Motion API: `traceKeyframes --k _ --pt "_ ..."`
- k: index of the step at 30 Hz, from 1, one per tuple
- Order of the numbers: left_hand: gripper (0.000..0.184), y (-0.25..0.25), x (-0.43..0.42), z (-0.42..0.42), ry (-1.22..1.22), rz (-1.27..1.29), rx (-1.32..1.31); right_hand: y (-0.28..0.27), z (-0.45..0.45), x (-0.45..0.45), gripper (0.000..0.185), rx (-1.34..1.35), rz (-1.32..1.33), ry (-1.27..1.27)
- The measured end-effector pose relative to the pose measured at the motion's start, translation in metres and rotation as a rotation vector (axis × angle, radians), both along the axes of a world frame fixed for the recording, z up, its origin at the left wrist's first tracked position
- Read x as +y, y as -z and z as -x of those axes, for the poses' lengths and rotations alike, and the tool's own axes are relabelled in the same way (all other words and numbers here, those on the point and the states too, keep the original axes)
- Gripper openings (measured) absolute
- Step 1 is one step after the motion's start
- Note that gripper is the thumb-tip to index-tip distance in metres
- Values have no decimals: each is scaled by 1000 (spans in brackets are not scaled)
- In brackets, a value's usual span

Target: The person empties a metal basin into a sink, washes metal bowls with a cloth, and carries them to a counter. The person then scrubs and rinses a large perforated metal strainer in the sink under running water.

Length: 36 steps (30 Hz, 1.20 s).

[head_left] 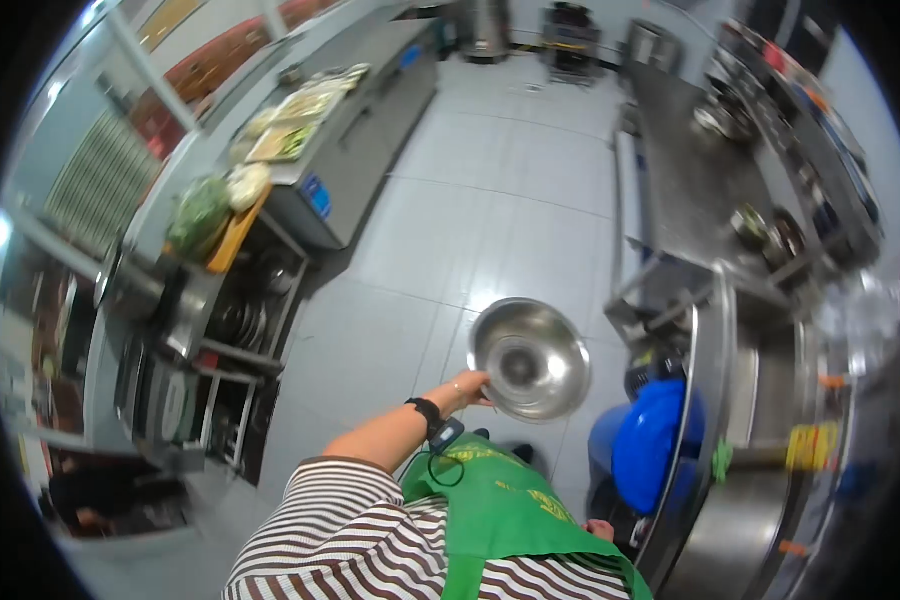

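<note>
Ahead and to the left of the blue plastic bin (655, 450), here's the round stainless-steel basin (530, 355), held out over the tiled floor (370, 330) with its mouth facing up! The left hand (478, 387) has it, fingers clamped on the rim at the side farther from the bin. And the right hand (600, 530)? Only a scrap shows past the green apron (515, 500), just on the near side of the bin; whether it is closed or loose, I can't tell from here.

So it's a one-point hold, and that's the worry, folks: a wet rim or a tired wrist could let the far side dip, and the basin might twist free. Swing it too wide towards the bin and the rim could knock the blue plastic, or the steel sink unit (722, 330) just to the right of it. And watch that black cable (446, 470) looping below the wrist, left of the bin: it could snag on the rim and jerk the hold.
</note>
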<state>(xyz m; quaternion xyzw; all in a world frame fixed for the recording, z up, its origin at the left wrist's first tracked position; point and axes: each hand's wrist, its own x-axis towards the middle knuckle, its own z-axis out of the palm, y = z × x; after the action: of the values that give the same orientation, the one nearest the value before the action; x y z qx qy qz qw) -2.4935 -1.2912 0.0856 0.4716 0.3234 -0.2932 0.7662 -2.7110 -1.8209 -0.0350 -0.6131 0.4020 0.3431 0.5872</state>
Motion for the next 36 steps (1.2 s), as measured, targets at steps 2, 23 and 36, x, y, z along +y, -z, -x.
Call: traceKeyframes --k 2,23,36 --pt "36 18 43 28 -380 -29 109 -22 -56 31 8 -72 127 -140" --pt "26 124 349 281 -1654 147 183 20 -368 428 13 -209 94 -911" --pt "17 337 842 266 -2057 116 64 -2 -244 727 28 70 58 -1290"
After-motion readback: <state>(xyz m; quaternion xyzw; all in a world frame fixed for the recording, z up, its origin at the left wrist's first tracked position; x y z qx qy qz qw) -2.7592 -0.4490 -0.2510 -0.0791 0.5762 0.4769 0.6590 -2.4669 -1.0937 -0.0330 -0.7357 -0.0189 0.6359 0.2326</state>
